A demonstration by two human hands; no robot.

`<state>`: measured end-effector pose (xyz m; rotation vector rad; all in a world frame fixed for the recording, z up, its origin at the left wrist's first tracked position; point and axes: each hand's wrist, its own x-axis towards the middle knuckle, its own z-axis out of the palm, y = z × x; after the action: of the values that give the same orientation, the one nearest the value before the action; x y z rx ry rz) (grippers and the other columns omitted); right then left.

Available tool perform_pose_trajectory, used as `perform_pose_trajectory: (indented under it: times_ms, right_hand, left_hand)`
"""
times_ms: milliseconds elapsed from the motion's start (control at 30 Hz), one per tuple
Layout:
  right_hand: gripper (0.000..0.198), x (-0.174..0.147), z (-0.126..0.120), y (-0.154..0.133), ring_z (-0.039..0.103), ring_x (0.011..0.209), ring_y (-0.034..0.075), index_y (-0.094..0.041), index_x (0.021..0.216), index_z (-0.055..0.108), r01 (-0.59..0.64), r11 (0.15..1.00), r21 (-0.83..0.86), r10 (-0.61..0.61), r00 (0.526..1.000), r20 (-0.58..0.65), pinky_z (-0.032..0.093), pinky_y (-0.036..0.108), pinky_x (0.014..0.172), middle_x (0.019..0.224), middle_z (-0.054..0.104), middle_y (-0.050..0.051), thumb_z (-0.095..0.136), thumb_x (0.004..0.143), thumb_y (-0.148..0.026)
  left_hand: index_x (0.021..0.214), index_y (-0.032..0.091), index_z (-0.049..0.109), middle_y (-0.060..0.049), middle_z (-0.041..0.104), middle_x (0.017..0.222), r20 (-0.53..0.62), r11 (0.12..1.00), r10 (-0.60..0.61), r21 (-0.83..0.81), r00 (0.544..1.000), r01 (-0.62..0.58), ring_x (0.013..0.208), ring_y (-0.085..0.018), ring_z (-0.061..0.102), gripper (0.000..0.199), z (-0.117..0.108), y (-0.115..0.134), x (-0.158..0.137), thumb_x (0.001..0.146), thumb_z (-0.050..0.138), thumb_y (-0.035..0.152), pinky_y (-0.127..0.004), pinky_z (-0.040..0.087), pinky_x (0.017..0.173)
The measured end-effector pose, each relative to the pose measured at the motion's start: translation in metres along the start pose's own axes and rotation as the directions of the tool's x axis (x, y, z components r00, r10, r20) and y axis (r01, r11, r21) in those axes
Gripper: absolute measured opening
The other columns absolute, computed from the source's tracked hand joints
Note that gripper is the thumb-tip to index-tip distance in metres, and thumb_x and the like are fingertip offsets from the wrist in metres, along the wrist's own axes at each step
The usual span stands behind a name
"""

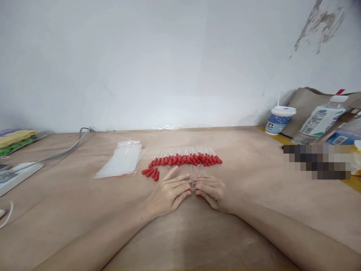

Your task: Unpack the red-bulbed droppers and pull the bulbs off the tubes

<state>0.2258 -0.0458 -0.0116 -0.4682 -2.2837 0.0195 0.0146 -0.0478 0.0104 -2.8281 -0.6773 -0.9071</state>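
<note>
My left hand and my right hand meet fingertip to fingertip low over the table. Between them runs a thin clear glass tube, pinched by my right fingers. A bit of red shows at my left fingertips, which close on what looks like a red rubber bulb, mostly hidden. Just beyond my right hand lie several loose glass tubes. Farther back is a row of glass droppers with red bulbs, tubes pointing toward the wall. Several loose red rubber bulbs lie beside my left hand.
A stack of clear zip bags lies left of the droppers. At far left are a power strip with a grey cable and yellow-green packets. A paper cup, plastic bottle and bag stand at right.
</note>
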Motion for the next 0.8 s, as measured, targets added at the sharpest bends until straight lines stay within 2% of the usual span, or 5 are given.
perform_pose_trajectory:
  times_ms: [367,600,800]
  right_hand:
    - [0.013,-0.004,-0.002,-0.001,0.059,0.089,0.013,-0.016,0.091,0.057,-0.011,0.999,-0.031,0.013,0.998,0.056,0.045,0.032,0.094,0.087,0.065,0.004,0.047,0.084,-0.012]
    - [0.014,-0.007,-0.003,0.0,0.058,0.097,0.015,-0.015,0.093,0.058,0.034,0.995,-0.098,-0.032,0.999,0.025,0.046,0.033,0.095,0.093,0.066,0.006,0.049,0.083,-0.011]
    - [0.015,-0.009,-0.01,0.0,0.058,0.098,0.015,-0.016,0.094,0.057,0.006,0.995,-0.103,-0.004,1.0,0.016,0.045,0.033,0.094,0.09,0.066,0.006,0.047,0.084,-0.011]
  left_hand:
    - [0.093,0.018,0.06,-0.003,0.069,0.094,0.055,0.997,-0.028,-0.064,0.998,0.031,0.111,-0.019,0.053,0.019,-0.003,0.001,0.0,0.088,0.042,0.018,-0.046,0.016,0.11]
    - [0.097,0.017,0.06,-0.003,0.068,0.098,0.069,0.996,-0.031,-0.086,0.997,0.037,0.112,-0.018,0.052,0.019,-0.003,-0.001,-0.003,0.087,0.043,0.017,-0.045,0.016,0.11]
    - [0.099,0.018,0.06,-0.004,0.068,0.099,0.05,0.994,-0.045,-0.095,0.998,0.049,0.11,-0.019,0.054,0.021,-0.006,-0.008,-0.011,0.088,0.042,0.017,-0.046,0.02,0.108]
